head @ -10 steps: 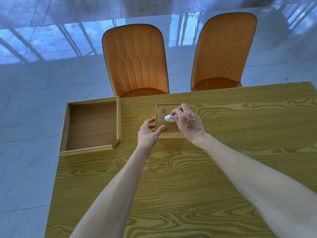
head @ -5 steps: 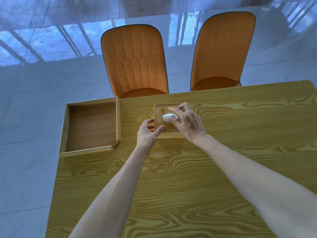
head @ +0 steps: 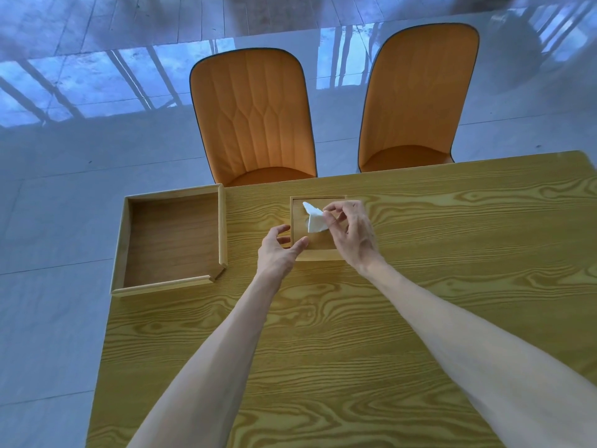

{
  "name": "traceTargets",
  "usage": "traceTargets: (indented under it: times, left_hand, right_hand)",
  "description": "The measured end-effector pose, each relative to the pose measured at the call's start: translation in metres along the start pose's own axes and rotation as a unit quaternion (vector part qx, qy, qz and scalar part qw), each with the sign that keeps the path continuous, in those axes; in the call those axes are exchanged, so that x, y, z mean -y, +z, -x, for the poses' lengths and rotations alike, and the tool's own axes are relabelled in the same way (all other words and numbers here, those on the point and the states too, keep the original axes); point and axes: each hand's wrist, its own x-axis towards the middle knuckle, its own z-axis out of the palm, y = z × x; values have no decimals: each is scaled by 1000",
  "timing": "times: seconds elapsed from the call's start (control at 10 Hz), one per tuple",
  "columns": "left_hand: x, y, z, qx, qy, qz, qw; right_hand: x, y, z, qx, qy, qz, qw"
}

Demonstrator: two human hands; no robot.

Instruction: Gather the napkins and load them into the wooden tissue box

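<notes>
White napkin point(head: 314, 218) between right-hand fingers point(head: 329, 217)

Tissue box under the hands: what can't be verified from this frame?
- Head view: tissue box interior and napkin count, hidden by its lid.
- Slot, covered by the napkin and right hand.
- Box's left wall, partly behind the left hand.

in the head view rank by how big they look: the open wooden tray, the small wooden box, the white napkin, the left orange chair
1. left orange chair
2. open wooden tray
3. small wooden box, partly hidden by both hands
4. white napkin

The chair stands farther away, so its true lead is likely greater.
</notes>
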Motion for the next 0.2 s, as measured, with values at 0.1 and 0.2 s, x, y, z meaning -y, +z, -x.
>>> traceTargets:
  times: [0.1, 0.2]
  left_hand:
    - [1, -1, -3, 8, -5, -4, 1000]
    - [-1, -4, -3, 26, -16, -32, 999]
  right_hand:
    - [1, -3, 1, -6, 18, -32, 999]
    - [4, -9, 3, -27, 29, -34, 999]
